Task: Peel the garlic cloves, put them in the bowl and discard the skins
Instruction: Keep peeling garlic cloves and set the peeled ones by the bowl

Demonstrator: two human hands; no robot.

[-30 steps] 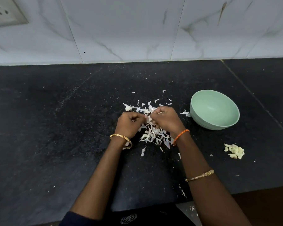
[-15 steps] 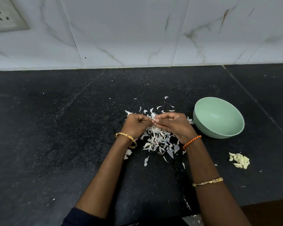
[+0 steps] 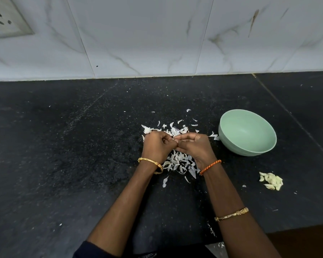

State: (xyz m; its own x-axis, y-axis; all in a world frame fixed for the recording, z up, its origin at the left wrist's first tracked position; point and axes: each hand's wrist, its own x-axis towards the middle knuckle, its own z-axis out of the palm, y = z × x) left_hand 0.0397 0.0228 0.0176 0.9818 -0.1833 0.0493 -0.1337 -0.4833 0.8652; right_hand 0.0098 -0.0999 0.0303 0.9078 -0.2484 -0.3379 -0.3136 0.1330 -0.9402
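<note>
Left hand [image 3: 158,146] and right hand [image 3: 193,146] meet fingertip to fingertip, curled; whatever they pinch is hidden. Bowl [image 3: 231,144] sits at 3 o'clock.

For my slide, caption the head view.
Both hands work a garlic clove above scattered skins, green bowl alongside.

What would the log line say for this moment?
hands: left hand and right hand pinching clove | bowl: empty | skins: on counter

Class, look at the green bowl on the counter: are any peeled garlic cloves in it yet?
No: the green bowl shows a bare inside, while the peeled cloves lie in a small heap on the counter nearer the person.
</note>
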